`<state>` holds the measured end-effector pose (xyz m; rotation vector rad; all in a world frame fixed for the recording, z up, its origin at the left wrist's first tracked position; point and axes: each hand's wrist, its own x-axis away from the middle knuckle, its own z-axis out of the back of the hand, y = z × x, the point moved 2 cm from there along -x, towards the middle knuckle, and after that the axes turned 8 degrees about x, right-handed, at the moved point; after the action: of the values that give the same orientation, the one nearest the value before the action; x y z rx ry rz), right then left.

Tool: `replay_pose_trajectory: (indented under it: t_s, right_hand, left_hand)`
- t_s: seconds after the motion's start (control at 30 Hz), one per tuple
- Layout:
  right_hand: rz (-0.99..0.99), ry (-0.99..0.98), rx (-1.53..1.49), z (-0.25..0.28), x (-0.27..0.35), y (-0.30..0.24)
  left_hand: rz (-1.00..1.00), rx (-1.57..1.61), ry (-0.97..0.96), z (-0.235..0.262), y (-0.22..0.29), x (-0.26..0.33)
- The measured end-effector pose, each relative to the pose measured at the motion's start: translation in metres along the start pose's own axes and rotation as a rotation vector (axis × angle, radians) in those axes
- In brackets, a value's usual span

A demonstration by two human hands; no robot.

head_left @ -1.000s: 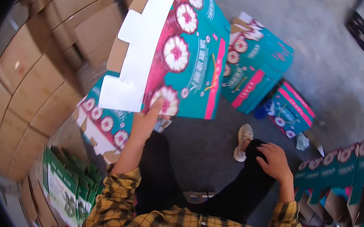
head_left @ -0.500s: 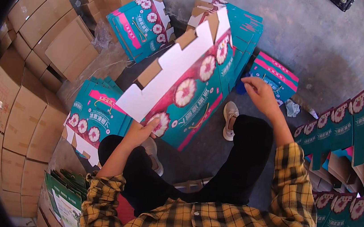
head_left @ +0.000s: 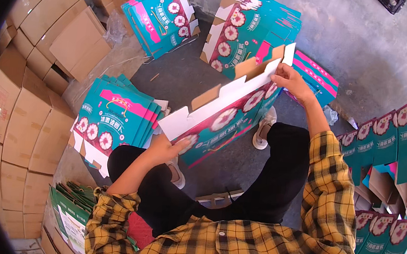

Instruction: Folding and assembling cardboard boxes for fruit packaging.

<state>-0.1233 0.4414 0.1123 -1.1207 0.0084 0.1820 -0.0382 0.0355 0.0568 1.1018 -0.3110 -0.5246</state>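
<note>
Between my hands hangs a teal printed carton with fruit pictures, a pink band and white and brown edge flaps. It is tilted, its flapped edge rising to the right. My left hand grips its lower left end, thumb on the printed face and fingers hidden behind. At the raised right corner, my right hand pinches the white flap between thumb and fingers. Left of it, a fanned stack of matching flat cartons lies beside my knee. A larger stack lies beyond the held carton.
Another flat carton stack lies at the far left, with brown boxes piled along the left side. Standing teal cartons fill the right. A teal and pink box and crumpled plastic sit beyond my right knee. Green packaging stands lower left.
My right hand has gone from being apart from the carton to pinching its right corner. The carton has swung to the right and tipped, showing its face more narrowly. My left hand keeps its grip.
</note>
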Motion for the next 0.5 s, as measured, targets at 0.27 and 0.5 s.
replay_pose_trajectory:
  t_s: [0.27, 0.5]
  right_hand:
    - [0.071, 0.125, 0.189, -0.014, 0.0, -0.009]
    - [0.248, 0.343, 0.754, -0.088, -0.023, -0.032]
  left_hand:
    - [0.251, 0.33, 0.316, 0.032, -0.004, -0.017]
    - [0.094, 0.116, 0.662, 0.035, -0.024, -0.026]
